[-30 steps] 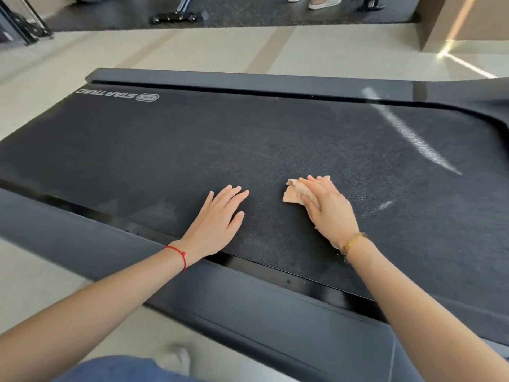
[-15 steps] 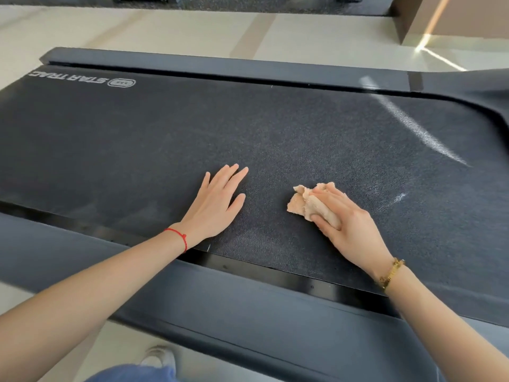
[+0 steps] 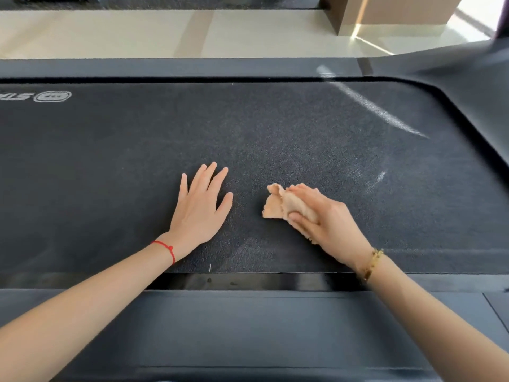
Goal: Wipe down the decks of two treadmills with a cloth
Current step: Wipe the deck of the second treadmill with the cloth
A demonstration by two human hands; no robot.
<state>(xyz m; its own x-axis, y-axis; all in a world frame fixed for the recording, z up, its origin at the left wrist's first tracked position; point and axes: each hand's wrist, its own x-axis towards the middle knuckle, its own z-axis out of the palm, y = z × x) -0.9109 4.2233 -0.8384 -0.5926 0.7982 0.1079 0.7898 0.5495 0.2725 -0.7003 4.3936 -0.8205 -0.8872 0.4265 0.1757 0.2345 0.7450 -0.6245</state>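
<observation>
- At the far left edge of the treadmill deck (image 3: 110,166) sits a white printed logo (image 3: 52,96), cut off by the frame. The dark textured belt around it looks even in tone, with no streaks that I can see.
- The left hand (image 3: 199,209) lies palm down on the belt, closer to the near edge than the far one. Its fingers (image 3: 212,175) are straight and slightly spread, holding nothing. I'd say it is there as a prop, taking the person's weight while they lean over the machine. A red string bracelet (image 3: 165,248) circles that wrist.
- Just beside it, a gap of bare belt between them, is the cloth (image 3: 275,205), a small peach-coloured rag bunched up and pressed onto the deck. Its loose end sticks out toward the left hand.
- The right hand (image 3: 322,216) grips the cloth, its fingers (image 3: 296,215) curled round the wad with the thumb tucked under. Bunching it likely gives a firmer pad to scrub with than a flat sheet would. A gold bracelet (image 3: 370,264) sits on that wrist.
- Further right, a short pale smear (image 3: 378,179) and a long pale streak (image 3: 371,107) run toward the far right corner. They may be dust or just sunlight, I can't tell which. If dirt, that stretch still wants wiping.
- The grey side rail (image 3: 248,326) along the near edge carries both forearms over it.
- Only this one treadmill shows, so the job seems well short of done.
</observation>
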